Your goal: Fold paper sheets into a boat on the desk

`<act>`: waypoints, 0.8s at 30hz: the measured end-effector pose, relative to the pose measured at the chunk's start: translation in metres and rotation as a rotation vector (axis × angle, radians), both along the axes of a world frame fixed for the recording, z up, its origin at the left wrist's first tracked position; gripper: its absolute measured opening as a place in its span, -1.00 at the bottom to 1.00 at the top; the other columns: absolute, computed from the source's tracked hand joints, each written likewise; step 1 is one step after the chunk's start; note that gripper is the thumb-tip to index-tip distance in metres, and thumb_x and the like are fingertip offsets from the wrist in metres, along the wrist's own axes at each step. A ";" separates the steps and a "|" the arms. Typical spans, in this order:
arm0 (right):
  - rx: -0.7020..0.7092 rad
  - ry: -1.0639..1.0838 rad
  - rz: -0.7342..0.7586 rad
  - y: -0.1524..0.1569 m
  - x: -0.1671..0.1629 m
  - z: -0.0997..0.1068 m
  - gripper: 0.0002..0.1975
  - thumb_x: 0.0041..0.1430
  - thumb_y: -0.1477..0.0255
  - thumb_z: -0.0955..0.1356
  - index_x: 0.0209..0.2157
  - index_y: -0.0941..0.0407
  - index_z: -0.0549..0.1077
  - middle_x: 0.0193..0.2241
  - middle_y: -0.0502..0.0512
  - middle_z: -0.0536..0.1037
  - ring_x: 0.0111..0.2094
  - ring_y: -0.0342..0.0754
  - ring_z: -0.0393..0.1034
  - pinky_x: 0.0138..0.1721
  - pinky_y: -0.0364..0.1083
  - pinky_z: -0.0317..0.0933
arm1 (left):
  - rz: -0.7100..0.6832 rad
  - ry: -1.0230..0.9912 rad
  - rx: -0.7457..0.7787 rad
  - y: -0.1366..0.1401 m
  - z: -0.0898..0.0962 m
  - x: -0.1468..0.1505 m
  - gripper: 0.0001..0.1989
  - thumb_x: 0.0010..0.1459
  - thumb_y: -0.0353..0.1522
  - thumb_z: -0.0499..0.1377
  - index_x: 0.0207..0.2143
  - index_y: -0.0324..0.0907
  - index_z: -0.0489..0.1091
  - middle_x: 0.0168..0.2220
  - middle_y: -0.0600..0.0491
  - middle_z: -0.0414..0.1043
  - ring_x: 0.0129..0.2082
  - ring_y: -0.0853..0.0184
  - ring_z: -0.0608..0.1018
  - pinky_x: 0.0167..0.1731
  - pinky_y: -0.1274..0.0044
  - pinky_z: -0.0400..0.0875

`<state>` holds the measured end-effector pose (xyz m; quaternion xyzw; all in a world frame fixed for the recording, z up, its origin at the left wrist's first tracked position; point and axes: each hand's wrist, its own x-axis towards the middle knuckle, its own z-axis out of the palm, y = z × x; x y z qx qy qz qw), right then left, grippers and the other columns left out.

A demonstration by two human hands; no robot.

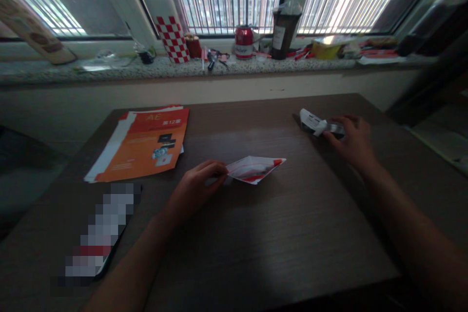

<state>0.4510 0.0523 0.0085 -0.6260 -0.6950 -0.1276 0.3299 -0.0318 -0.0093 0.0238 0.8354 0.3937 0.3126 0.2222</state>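
My left hand (199, 183) is closed in a pinch on the left tip of a folded paper (252, 168), white with red stripes and pointed at both ends. It hovers or rests just at the tabletop; which of the two I cannot tell. Farther right, my right hand (353, 139) has its thumb and fingers around the right end of a small white-and-dark folded piece (316, 124), perhaps paper. Its right part is partly hidden by the fingers, while the white end points away to the left.
On the dark wooden table (226, 253), an orange booklet (146, 146) lies over other sheets at the back left. A blurred-out phone (102, 234) is beside my left forearm. Along the windowsill (127, 70) stand a checkered bottle (170, 34), a red can (243, 41) and a dark cup (284, 31).
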 end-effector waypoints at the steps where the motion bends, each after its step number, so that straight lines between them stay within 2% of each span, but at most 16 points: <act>1: -0.022 0.021 -0.003 0.002 0.003 -0.004 -0.55 0.26 0.16 0.44 0.10 0.07 0.50 0.10 0.41 0.44 0.21 0.43 0.26 0.18 0.44 0.16 | -0.005 -0.005 0.001 0.000 0.000 0.001 -0.92 0.37 -0.43 0.21 -0.12 -0.12 0.49 -0.08 0.02 0.56 -0.11 0.28 0.63 -0.09 0.43 0.54; 7: -0.091 0.138 0.048 0.005 0.005 -0.011 -0.64 0.27 0.19 0.44 0.01 0.09 0.55 -0.07 0.36 0.50 0.04 0.31 0.38 0.06 0.29 0.28 | -0.010 -0.018 -0.003 -0.002 0.003 0.004 -0.94 0.37 -0.39 0.25 -0.12 -0.12 0.50 -0.11 0.04 0.57 -0.13 0.30 0.63 -0.09 0.47 0.54; 12: -0.151 0.140 0.085 0.000 -0.007 -0.009 -0.62 0.29 0.17 0.42 0.01 0.10 0.57 -0.13 0.32 0.54 -0.10 0.28 0.44 -0.02 0.28 0.32 | -0.011 -0.019 -0.015 -0.003 0.002 0.005 -0.94 0.37 -0.40 0.24 -0.13 -0.12 0.51 -0.12 0.04 0.59 -0.14 0.30 0.64 -0.09 0.47 0.55; 17: -0.211 0.212 0.125 -0.006 -0.025 -0.012 -0.59 0.23 0.14 0.45 0.02 0.06 0.60 -0.04 0.32 0.48 -0.05 0.28 0.45 -0.06 0.23 0.40 | -0.014 -0.023 -0.028 -0.004 0.003 0.006 -0.93 0.37 -0.41 0.25 -0.12 -0.12 0.51 -0.10 0.03 0.59 -0.13 0.30 0.64 -0.10 0.48 0.55; 20: -0.199 0.233 0.118 -0.008 -0.033 -0.014 -0.62 0.18 0.16 0.46 -0.03 0.05 0.59 0.01 0.32 0.47 0.04 0.33 0.44 0.03 0.29 0.39 | -0.026 -0.037 -0.048 -0.005 0.003 0.007 -0.94 0.37 -0.41 0.26 -0.13 -0.13 0.51 -0.11 0.03 0.59 -0.14 0.31 0.64 -0.10 0.49 0.55; 24: -0.285 0.324 0.142 -0.013 -0.043 -0.011 -0.66 0.20 0.14 0.45 -0.06 0.01 0.56 -0.05 0.26 0.58 -0.06 0.29 0.51 -0.04 0.27 0.42 | -0.031 -0.058 -0.074 -0.006 0.003 0.010 -0.96 0.38 -0.40 0.25 -0.14 -0.13 0.51 -0.13 0.05 0.58 -0.16 0.33 0.64 -0.14 0.51 0.55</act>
